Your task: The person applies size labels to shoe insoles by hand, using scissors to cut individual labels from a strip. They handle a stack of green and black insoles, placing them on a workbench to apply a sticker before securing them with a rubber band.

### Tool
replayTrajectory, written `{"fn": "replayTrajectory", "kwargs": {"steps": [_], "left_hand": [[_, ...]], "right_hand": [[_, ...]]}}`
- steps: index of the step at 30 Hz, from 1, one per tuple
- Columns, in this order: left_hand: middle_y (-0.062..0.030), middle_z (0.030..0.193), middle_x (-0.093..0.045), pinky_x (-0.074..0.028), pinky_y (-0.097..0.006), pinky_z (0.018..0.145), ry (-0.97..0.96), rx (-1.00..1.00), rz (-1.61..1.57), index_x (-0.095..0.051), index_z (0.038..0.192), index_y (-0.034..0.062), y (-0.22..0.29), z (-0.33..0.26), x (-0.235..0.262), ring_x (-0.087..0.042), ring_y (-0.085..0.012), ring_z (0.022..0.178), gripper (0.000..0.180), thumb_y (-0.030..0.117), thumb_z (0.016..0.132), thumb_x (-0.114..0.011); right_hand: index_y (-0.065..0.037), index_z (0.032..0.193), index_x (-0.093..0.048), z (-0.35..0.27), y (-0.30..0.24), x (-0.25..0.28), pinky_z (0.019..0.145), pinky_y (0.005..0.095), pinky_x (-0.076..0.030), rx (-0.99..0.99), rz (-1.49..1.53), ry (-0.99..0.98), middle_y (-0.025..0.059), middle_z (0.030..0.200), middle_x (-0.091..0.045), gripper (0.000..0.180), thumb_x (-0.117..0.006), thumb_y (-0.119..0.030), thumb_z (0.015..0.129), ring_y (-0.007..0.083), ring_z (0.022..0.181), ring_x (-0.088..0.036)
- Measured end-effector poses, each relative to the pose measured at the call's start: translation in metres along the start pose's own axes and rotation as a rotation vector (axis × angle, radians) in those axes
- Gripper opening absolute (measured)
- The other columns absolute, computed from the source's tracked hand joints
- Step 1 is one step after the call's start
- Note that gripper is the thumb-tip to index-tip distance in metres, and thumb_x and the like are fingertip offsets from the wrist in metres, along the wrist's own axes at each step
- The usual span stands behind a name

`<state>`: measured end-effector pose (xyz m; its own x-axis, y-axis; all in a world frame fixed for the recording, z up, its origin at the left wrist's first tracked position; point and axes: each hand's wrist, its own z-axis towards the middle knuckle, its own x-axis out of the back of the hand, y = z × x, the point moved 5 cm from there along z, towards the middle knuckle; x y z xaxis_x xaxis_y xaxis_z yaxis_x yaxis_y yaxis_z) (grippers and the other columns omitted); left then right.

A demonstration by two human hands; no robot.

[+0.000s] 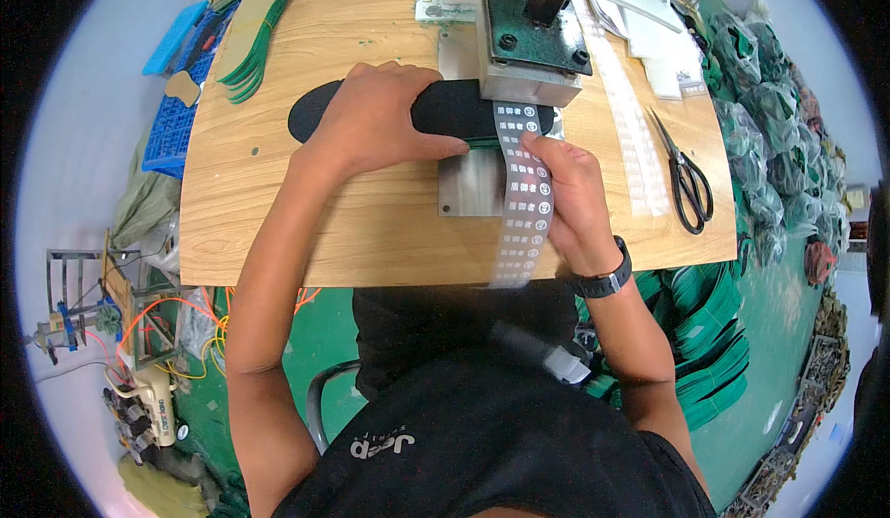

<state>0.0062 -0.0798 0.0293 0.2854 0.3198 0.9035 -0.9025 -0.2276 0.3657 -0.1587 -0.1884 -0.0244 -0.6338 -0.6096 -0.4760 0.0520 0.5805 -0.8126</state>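
A black shoe insole (445,110) with a green layer showing at its near edge lies crosswise on a metal plate (473,189). Its right end is partly beneath the metal block of a heat press (533,41). My left hand (380,120) grips the insole from above, thumb along the near edge and fingers over the far side. Between thumb and fingers, my right hand (570,184) pinches a translucent strip of white printed labels (526,189). The strip runs over the insole's right end and hangs past the table's front edge.
Black-handled scissors (689,184) lie right of my right hand, beside another pale label strip (635,147). A stack of beige-and-green insoles (260,27) sits at the far left, near a blue crate (174,129). Green bundles (695,351) are on the floor at right.
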Motion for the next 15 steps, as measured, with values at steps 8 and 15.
{"fn": "replayTrajectory", "kwargs": {"steps": [8, 15], "left_hand": [[-0.0184, 0.103, -0.064, -0.042, -0.039, 0.092, -0.025, 0.005, 0.007, -0.062, 0.111, 0.0019, 0.0023, 0.001, -0.0014, -0.058, -0.0346, 0.1, 0.064, 0.041, 0.064, -0.079], [-0.015, 0.11, -0.063, -0.039, -0.039, 0.097, 0.133, -0.112, -0.053, -0.06, 0.117, 0.0066, 0.0003, -0.0052, -0.0018, -0.056, -0.0334, 0.105, 0.061, 0.038, 0.067, -0.078]], "right_hand": [[0.0, 0.083, -0.061, 0.0048, 0.0017, -0.0032, 0.052, 0.0219, -0.047, 0.009, 0.01, 0.032, 0.0037, 0.072, -0.063, 0.016, -0.061, -0.014, 0.09, 0.0077, 0.057, -0.057], [-0.001, 0.079, -0.06, 0.0017, 0.0026, -0.0012, 0.052, 0.0218, -0.046, 0.053, -0.015, 0.003, 0.0039, 0.072, -0.062, 0.018, -0.058, -0.014, 0.091, 0.0082, 0.056, -0.057]]}}
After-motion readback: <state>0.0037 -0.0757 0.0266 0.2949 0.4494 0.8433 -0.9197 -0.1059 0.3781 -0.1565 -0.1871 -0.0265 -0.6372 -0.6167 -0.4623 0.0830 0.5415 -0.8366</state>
